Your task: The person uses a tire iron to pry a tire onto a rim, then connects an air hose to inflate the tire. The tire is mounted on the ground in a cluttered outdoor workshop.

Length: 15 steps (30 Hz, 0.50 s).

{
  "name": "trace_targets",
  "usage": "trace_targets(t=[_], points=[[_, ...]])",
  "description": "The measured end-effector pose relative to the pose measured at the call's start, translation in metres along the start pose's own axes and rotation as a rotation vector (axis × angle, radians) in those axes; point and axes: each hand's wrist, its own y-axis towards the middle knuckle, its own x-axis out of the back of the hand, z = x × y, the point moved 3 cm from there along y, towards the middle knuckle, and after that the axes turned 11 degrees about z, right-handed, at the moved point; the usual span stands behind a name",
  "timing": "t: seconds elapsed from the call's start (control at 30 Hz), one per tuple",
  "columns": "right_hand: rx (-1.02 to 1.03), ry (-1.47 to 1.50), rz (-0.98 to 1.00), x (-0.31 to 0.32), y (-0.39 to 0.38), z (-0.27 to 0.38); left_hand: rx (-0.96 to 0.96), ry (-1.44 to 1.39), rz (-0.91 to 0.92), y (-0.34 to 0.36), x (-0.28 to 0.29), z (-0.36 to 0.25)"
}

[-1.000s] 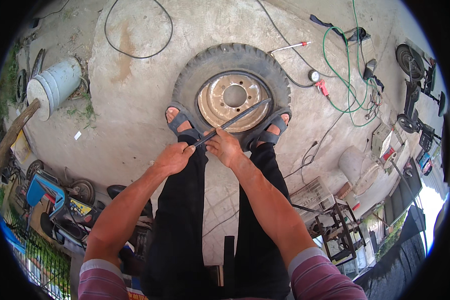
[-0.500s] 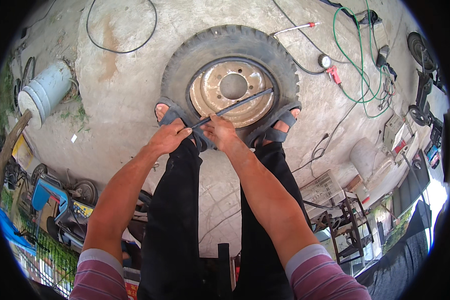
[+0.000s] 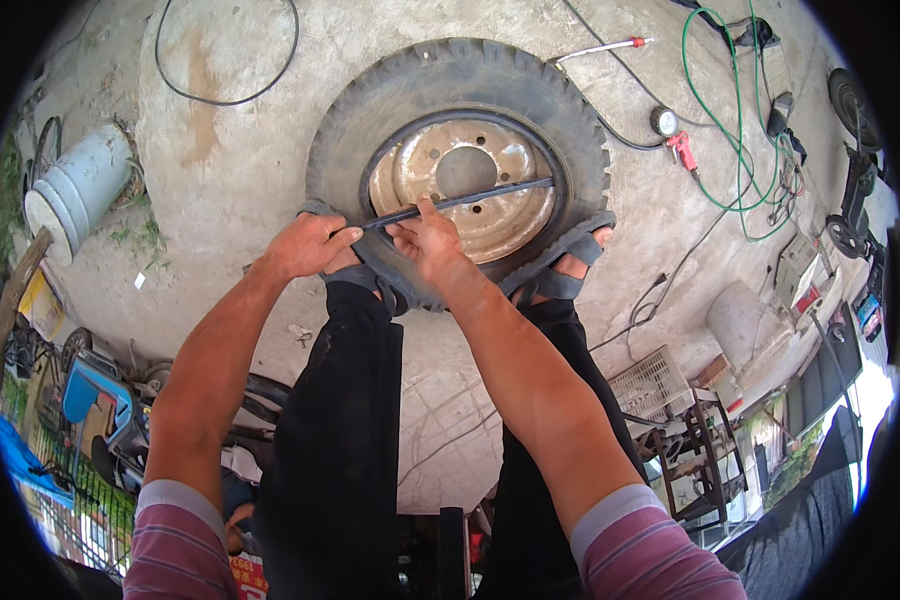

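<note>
A large black tyre (image 3: 345,125) lies flat on the floor between my sandalled feet, around a rusty, cream-coloured steel wheel rim (image 3: 510,222). Across the rim slants a long dark tyre lever (image 3: 495,192), its far end at the rim's right edge. My left hand (image 3: 313,243) is closed round the lever's near end, just past the tyre's left inner edge. Farther along, my right hand (image 3: 430,238) grips the bar over the rim's left part, its index finger against the lever and its other fingers curled below it.
To the right lie a pressure gauge (image 3: 664,122) with a red inflator handle (image 3: 682,151), a green hose (image 3: 698,75) and cables. A blue-grey bucket (image 3: 85,190) lies on its side at left. At lower right are a white plastic crate (image 3: 650,385) and a metal rack (image 3: 705,455).
Both hands have shifted left and slightly away from me, and the lever now lies at a flatter slant. Its far end stays at the rim's right edge. The whole view has shifted slightly.
</note>
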Motion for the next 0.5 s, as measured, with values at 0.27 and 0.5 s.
trace_targets(t=[0.27, 0.5], points=[[0.040, -0.029, -0.074, 0.003, -0.022, -0.001, -0.070, -0.010, 0.049, -0.015, -0.017, -0.025], [0.012, -0.092, -0.056, 0.030, -0.132, 0.032, 0.133, -1.408, 0.572, -0.088, -0.051, -0.165]])
